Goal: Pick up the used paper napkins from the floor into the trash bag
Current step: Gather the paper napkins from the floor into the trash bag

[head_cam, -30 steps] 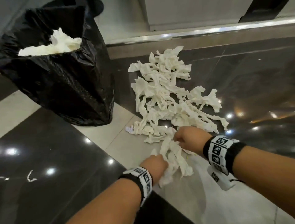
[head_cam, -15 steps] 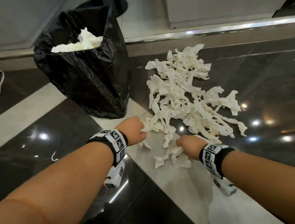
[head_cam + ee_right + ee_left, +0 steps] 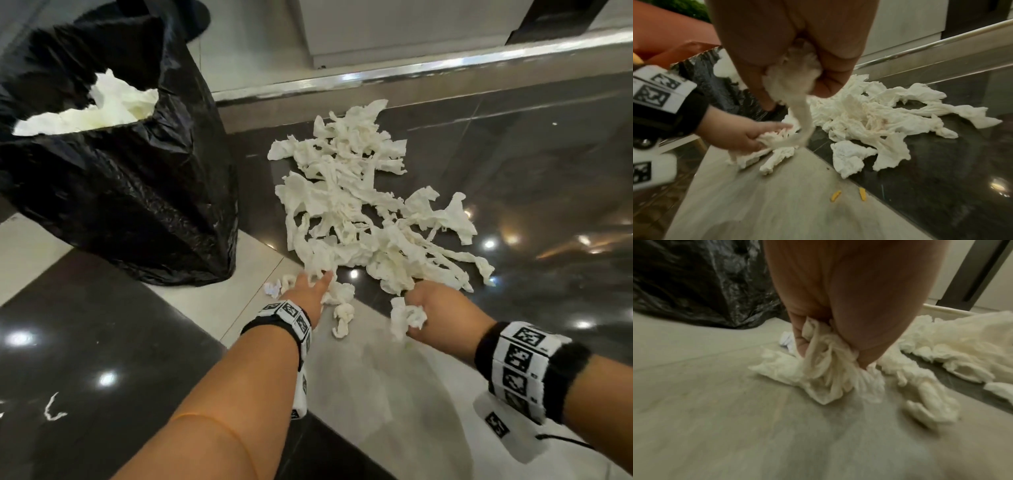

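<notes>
A heap of crumpled white paper napkins lies on the glossy floor, right of the black trash bag, whose open mouth shows napkins inside. My left hand is down at the heap's near-left corner and grips a bunch of napkins between thumb and fingers. My right hand is at the heap's near edge, its fingers curled round a wad of napkins that trails down. Loose napkin scraps lie between the two hands.
A metal threshold strip runs behind the heap. A small paper scrap lies on the dark tile at the left. Two small yellow bits rest on the pale tile near my right hand.
My left hand has moved from the bag's side onto the heap's near-left corner and taken hold of napkins. My right hand still holds its wad, now a little above the floor.
</notes>
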